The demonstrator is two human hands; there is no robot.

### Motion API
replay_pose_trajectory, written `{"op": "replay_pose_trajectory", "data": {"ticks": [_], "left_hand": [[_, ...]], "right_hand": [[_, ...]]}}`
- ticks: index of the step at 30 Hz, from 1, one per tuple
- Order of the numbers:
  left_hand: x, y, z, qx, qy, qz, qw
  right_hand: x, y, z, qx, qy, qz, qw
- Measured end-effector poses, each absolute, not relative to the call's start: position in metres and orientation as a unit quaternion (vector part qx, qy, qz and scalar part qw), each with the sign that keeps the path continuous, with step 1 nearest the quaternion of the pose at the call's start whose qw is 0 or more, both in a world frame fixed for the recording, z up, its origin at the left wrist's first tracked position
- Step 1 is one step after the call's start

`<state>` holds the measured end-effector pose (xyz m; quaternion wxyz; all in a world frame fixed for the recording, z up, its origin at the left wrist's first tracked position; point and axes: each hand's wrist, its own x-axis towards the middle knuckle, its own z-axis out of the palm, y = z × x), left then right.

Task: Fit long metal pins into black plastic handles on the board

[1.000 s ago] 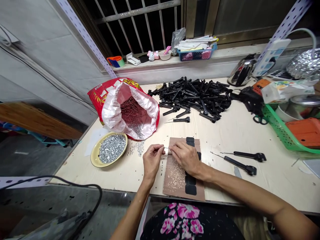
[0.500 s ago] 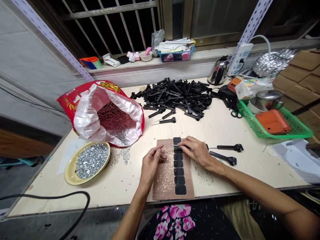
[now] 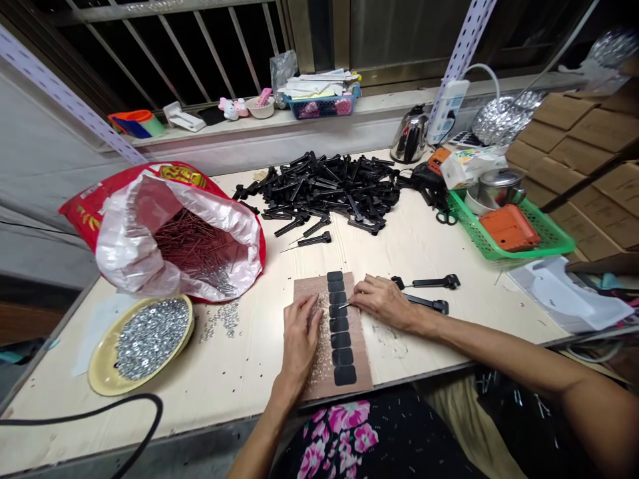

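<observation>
My right hand (image 3: 382, 301) is closed in a pinch at the board's right edge, with a thin metal tip (image 3: 344, 306) poking out from the fingers over the black patches. It seems to belong to a black-handled tool, mostly covered by the hand. My left hand (image 3: 300, 332) rests on the left part of the brown board (image 3: 357, 376), thumb and fingers apart, nothing seen in it. Down the board runs a column of several black rounded patches (image 3: 341, 340), with pale flecks beside them. Two black-handled tools (image 3: 433, 282) lie right of my right hand.
A large heap of black-handled parts (image 3: 329, 189) lies behind the board. To the left are a red bag (image 3: 194, 249) of long dark-red rods and a yellow bowl (image 3: 100, 379) of small metal pieces. At right stand a green basket (image 3: 554, 243) and cardboard boxes (image 3: 569, 150).
The view has swung right. My right hand has drawn back to the board's right edge, its metal tip now lower along the patches. My left hand's fingers have lowered onto the board and spread.
</observation>
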<state>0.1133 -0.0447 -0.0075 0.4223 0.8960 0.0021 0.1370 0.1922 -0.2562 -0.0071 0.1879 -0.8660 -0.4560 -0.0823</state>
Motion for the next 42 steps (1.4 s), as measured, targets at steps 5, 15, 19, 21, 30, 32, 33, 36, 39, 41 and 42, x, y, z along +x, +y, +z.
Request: {"op": "replay_pose_trajectory", "data": {"ticks": [5, 15, 19, 21, 30, 32, 33, 36, 39, 41, 42], "left_hand": [[0.119, -0.043, -0.005, 0.902, 0.018, 0.171, 0.395], [0.128, -0.018, -0.009, 0.929, 0.001, 0.198, 0.312], [0.139, -0.02, -0.014, 0.939, -0.055, 0.169, 0.293], [0.142, -0.018, -0.013, 0.93, -0.061, 0.166, 0.323], [0.139, -0.041, 0.015, 0.56, 0.217, -0.006, 0.799], [0.139, -0.049, 0.019, 0.505, 0.23, 0.01, 0.832], [0.139, -0.053, 0.02, 0.492, 0.231, 0.02, 0.839], [0.14, -0.06, 0.022, 0.478, 0.222, 0.036, 0.849], [0.14, -0.061, 0.023, 0.478, 0.21, 0.028, 0.852], [0.14, -0.06, 0.023, 0.477, 0.205, 0.017, 0.855], [0.14, -0.059, 0.023, 0.475, 0.204, 0.013, 0.856]], "right_hand": [[0.188, -0.258, -0.007, -0.877, -0.426, -0.071, 0.211], [0.183, -0.264, -0.003, -0.884, -0.315, -0.075, 0.336], [0.177, -0.256, 0.006, -0.884, -0.304, -0.077, 0.346], [0.175, -0.25, 0.011, -0.882, -0.297, -0.076, 0.359], [0.173, -0.216, 0.031, -0.871, -0.296, -0.082, 0.382], [0.173, -0.213, 0.031, -0.876, -0.301, -0.085, 0.367], [0.173, -0.212, 0.03, -0.879, -0.303, -0.087, 0.359], [0.172, -0.213, 0.029, -0.885, -0.301, -0.097, 0.342], [0.171, -0.214, 0.028, -0.891, -0.29, -0.108, 0.332], [0.171, -0.214, 0.028, -0.894, -0.285, -0.115, 0.326], [0.17, -0.214, 0.027, -0.895, -0.286, -0.118, 0.322]]}}
